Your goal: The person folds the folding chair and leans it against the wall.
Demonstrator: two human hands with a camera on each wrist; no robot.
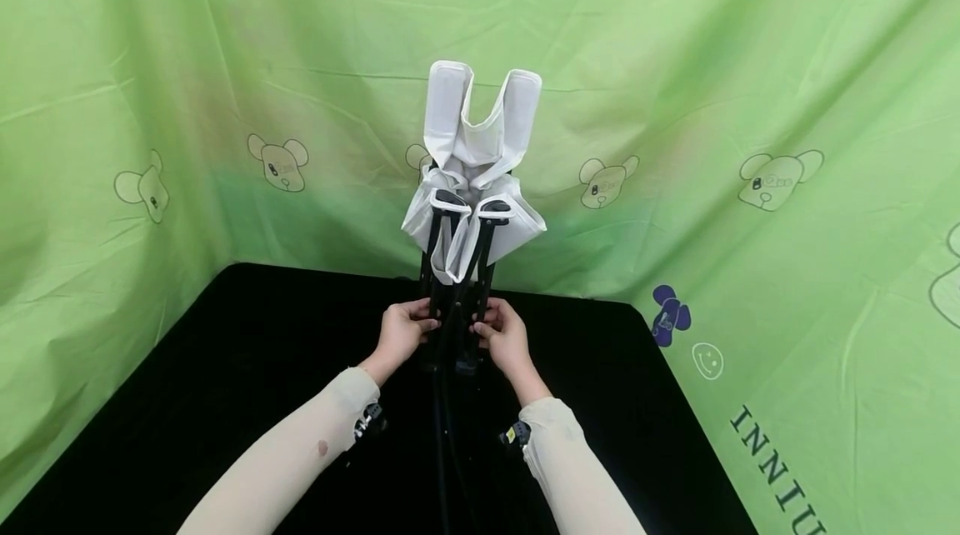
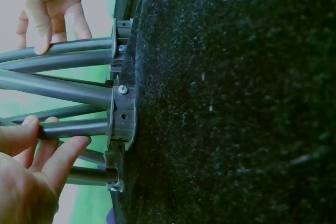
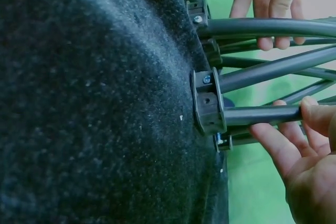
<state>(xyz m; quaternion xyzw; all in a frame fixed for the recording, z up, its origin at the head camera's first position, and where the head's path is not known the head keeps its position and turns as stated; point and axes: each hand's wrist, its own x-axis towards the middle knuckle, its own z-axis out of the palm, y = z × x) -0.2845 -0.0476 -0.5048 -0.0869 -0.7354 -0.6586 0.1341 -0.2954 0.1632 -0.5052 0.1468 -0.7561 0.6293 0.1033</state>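
Observation:
A folding chair with white fabric (image 1: 480,139) and a black tube frame (image 1: 457,302) stands upright, mostly folded, towards the far side of the black-covered table. My left hand (image 1: 401,335) pinches a leg tube on the chair's left side, just above its foot bracket (image 2: 123,114). On the right side, my right hand (image 1: 506,339) holds another tube between thumb and fingers, close to a bracket (image 3: 210,100) with a screw in it. The tubes cross between the hands. In both wrist views the brackets sit at the black cloth. White fabric hides the upper frame.
Black cloth (image 1: 300,377) covers the table. Green curtains (image 1: 637,60) printed with bears and smiley faces hang behind it and at both sides, close to its edges. A small camera (image 1: 367,420) is strapped at the left wrist, another (image 1: 516,435) at the right.

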